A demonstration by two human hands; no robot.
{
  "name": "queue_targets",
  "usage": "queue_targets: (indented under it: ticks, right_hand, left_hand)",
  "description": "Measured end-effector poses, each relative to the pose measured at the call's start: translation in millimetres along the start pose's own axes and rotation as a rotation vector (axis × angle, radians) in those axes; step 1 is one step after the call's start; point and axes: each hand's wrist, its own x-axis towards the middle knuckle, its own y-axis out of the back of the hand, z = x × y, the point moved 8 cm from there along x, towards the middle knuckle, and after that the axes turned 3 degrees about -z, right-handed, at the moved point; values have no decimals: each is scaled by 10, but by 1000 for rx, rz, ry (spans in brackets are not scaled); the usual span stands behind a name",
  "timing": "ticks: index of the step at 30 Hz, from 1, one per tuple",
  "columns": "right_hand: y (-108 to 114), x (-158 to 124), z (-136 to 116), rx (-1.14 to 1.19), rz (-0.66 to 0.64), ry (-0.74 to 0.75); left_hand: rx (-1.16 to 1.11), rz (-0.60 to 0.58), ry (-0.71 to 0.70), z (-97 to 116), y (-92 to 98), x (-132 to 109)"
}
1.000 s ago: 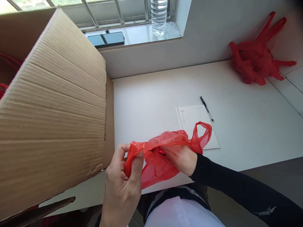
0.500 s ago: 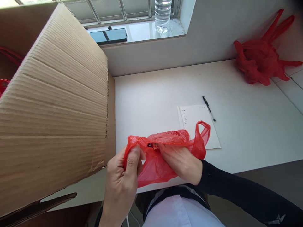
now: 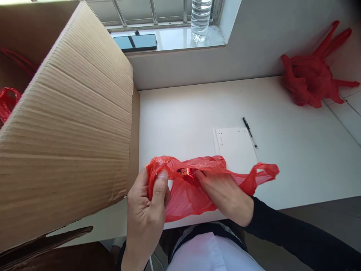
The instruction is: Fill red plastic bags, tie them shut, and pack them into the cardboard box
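I hold a thin red plastic bag (image 3: pixel 191 188) over the near edge of the white table (image 3: pixel 296 150). My left hand (image 3: pixel 148 210) pinches the bag's left rim between thumb and fingers. My right hand (image 3: pixel 225 195) grips the bag's middle, its fingers curled into the plastic near a small shiny red thing (image 3: pixel 185 172) inside the opening. One bag handle (image 3: pixel 262 173) trails out to the right, past my right hand.
A big open cardboard box (image 3: pixel 70 124) fills the left, red plastic showing inside it. A paper sheet (image 3: pixel 237 148) and black pen (image 3: pixel 249 131) lie mid-table. Bunched red bags (image 3: pixel 310 81) sit far right. A phone (image 3: pixel 137 41) and water bottle (image 3: pixel 200 19) rest on the windowsill.
The bag's right handle, which stood up in a loop, has dropped and stretched out to the right. My right hand slid slightly right and down; my left keeps its pinch.
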Motion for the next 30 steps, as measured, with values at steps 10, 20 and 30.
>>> queue_targets:
  ticks: [10,20,30]
  right_hand:
    - [133,38,163,119,-58,-19]
    - [-54,15,238,-160,-105,-12]
    - [-82,83,238,-192,-103,-6]
  left_hand:
    - [1,-17,-7,-31,-4,-8]
    - [3,-91,-8,18,-150,-52]
    - [-15,-87,5,57,-203,-39]
